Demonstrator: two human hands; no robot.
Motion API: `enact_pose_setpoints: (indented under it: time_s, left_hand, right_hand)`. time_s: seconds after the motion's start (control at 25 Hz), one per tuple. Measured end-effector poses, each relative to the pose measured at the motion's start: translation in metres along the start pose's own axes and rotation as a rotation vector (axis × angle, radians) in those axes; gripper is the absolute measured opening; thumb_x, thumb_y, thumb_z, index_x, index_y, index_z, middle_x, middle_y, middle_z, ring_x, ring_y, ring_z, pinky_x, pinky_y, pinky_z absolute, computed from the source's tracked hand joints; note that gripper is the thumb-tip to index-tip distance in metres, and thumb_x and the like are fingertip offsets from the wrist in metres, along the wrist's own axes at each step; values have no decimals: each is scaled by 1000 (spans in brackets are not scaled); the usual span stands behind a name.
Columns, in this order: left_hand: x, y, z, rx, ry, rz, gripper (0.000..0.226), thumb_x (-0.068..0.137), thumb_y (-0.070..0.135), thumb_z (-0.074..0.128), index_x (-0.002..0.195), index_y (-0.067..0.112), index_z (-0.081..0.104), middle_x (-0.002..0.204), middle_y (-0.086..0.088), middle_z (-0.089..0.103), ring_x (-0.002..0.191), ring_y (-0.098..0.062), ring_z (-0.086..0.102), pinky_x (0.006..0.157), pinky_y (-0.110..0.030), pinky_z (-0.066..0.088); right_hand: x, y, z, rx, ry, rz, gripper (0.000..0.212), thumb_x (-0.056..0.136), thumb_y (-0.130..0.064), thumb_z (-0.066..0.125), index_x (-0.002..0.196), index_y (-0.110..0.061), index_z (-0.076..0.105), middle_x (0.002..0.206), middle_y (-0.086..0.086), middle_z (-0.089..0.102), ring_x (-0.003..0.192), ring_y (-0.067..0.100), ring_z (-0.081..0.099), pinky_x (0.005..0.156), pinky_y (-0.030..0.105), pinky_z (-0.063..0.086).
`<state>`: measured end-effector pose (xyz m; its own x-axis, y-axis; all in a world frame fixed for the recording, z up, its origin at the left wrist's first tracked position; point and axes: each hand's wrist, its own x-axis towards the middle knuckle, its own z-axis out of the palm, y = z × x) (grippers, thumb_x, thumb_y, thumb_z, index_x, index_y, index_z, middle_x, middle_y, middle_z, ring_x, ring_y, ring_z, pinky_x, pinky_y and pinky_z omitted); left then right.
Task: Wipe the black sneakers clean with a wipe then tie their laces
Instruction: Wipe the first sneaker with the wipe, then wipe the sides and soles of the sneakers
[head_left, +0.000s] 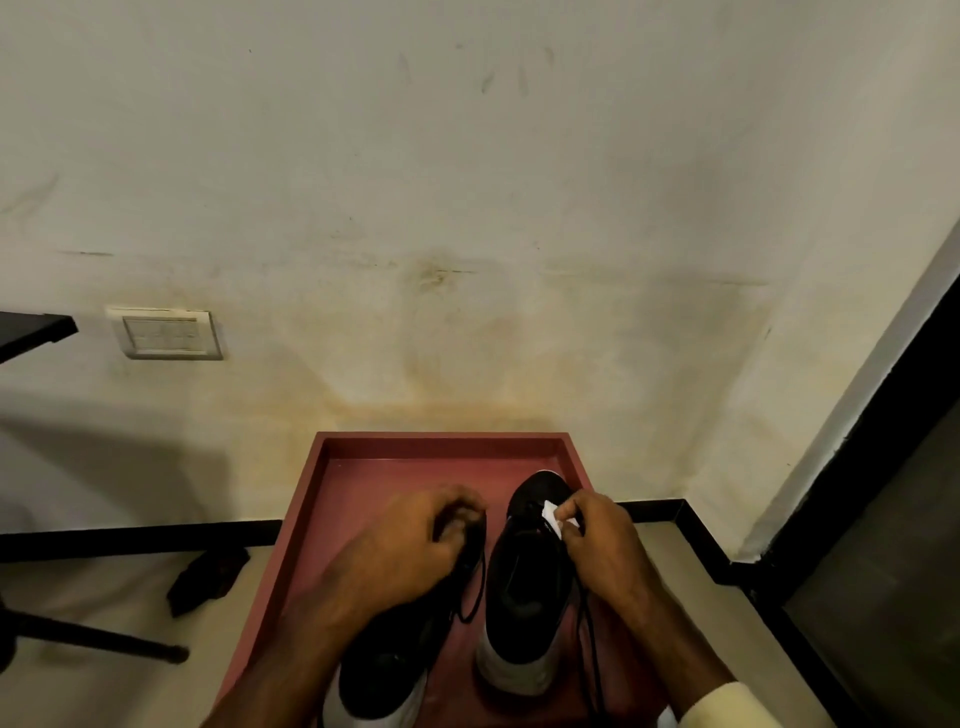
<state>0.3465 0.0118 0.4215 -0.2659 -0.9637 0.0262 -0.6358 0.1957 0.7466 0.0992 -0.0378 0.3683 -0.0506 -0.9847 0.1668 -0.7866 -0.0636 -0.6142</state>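
Observation:
Two black sneakers with white soles stand side by side, toes away from me, in a red tray (306, 514). My left hand (410, 545) lies over the front of the left sneaker (384, 675), fingers curled around it. My right hand (597, 545) pinches a small white wipe (553, 517) against the right side of the right sneaker (524, 571), near its toe. Loose black laces (472, 597) trail from both shoes onto the tray floor. The left sneaker's toe is hidden under my hand.
The tray sits on a beige floor against a stained white wall (467, 208). A dark crumpled object (208, 574) lies on the floor to the left, near a black stand leg (104, 639). A black-edged step (727, 566) runs along the right.

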Motion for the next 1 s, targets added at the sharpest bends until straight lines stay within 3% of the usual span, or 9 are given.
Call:
enact_pose_setpoints:
  time_s: [0.08, 0.16, 0.2, 0.32, 0.44, 0.56, 0.68, 0.84, 1.0]
  left_hand:
    - [-4, -33, -12, 437, -169, -24, 80, 90, 19, 63, 159, 38, 28, 166, 0, 32, 150, -22, 37, 121, -44, 39]
    - [-9, -48, -3, 628, -339, -140, 102, 88, 16, 67, 162, 46, 2, 174, 0, -1, 158, -33, 13, 123, -53, 33]
    - [-10, -50, 5, 648, -356, -152, 104, 89, 12, 67, 160, 50, 0, 174, -1, -5, 157, -35, 13, 119, -55, 37]
    - [-4, -46, 23, 714, -231, -90, 85, 98, 10, 58, 156, 56, 16, 173, -4, 8, 147, -37, 37, 103, -53, 53]
    - [4, -43, 16, 642, -150, -61, 63, 101, 13, 51, 150, 51, 40, 165, 2, 36, 138, -30, 53, 104, -48, 53]
    - [5, -48, -1, 468, -65, -2, 74, 89, 0, 48, 139, 54, 54, 149, 9, 57, 130, -20, 60, 103, -39, 54]
    - [3, -51, -19, 255, 73, 44, 79, 82, -8, 47, 129, 53, 64, 137, 14, 67, 119, -13, 66, 97, -29, 57]
    - [-1, -58, -31, -85, 201, 60, 70, 86, -16, 54, 118, 46, 61, 122, 21, 71, 111, -8, 71, 91, -28, 60]
    - [-3, -60, -37, -326, 314, -48, 51, 90, -10, 62, 115, 34, 61, 112, 12, 74, 104, -5, 70, 90, -25, 56]
  right_hand:
    - [0, -8, -4, 69, 59, -28, 21, 98, -8, 63, 112, -21, 71, 111, -8, 63, 103, 11, 65, 85, 18, 49]
    - [-3, -21, -5, 165, 59, -75, 32, 100, -10, 63, 128, -23, 70, 120, -11, 64, 110, 6, 64, 92, 16, 50]
    - [-5, -29, -4, 244, 29, -94, 34, 101, -10, 63, 130, -26, 70, 123, -14, 65, 112, 0, 64, 92, 11, 48]
    - [-11, -48, 8, 444, -67, -112, 35, 102, -14, 66, 129, -35, 71, 127, -20, 69, 117, -7, 64, 99, 13, 51]
    - [-17, -60, 16, 639, -142, -72, 36, 100, -8, 68, 128, -31, 71, 122, -16, 75, 114, 0, 70, 100, 25, 57]
    - [-23, -67, 12, 812, -139, -26, 27, 98, -10, 71, 121, -25, 75, 114, -11, 79, 107, 6, 75, 98, 28, 58]
    - [-25, -72, 3, 967, -49, 30, 17, 96, -8, 72, 105, -19, 80, 106, -2, 82, 105, 15, 77, 97, 30, 58]
    - [-28, -76, -9, 1275, -104, 74, 29, 102, -4, 57, 96, -12, 84, 110, 14, 80, 110, 27, 75, 98, 37, 57]
    - [-40, -78, -9, 1084, -414, -127, 22, 96, -2, 67, 114, -9, 78, 117, 12, 78, 114, 31, 74, 97, 34, 60]
